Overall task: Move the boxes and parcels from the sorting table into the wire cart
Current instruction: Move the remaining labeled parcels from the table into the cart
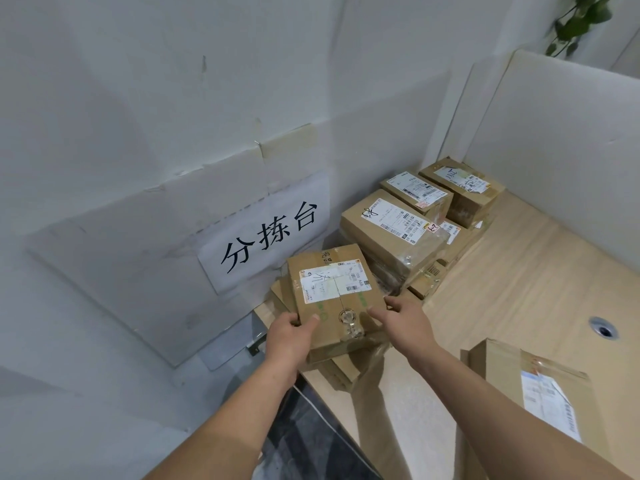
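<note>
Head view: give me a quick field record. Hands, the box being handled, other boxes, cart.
left hand: grips the near-left corner of the nearest box, thumb on top
right hand: fingers on that box's right edge; grip not clear
nearest box: cardboard, white label up, lying on flatter cartons at the table's near-left end
other boxes: large box behind it, two smaller boxes by the partition, one near box at right
sorting table: light wood top
sign: paper on the wall
wire cart: not in view
</note>
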